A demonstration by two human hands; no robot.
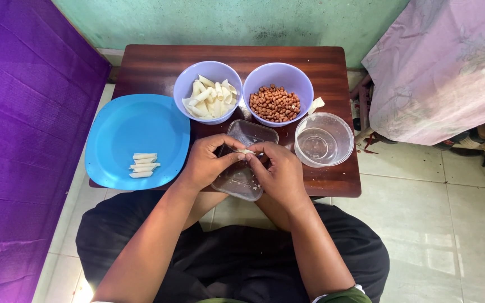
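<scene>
Head view, frame centre: left hand and right hand together pinch a small white dough strip, seemingly folded, above a clear rectangular plastic container.

A small white roll is pinched between the left hand and right hand above a clear rectangular tub; 4 finished rolls are laid on the blue plate.

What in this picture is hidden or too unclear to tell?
Head view only:
- The small pale piece: mostly covered by fingertips of the left hand and right hand.
- Clear rectangular container: its middle is hidden under both hands.
- Round clear bowl: contents, if any, too faint.
- The rolled strips on the blue plate: filling unseen.
</scene>
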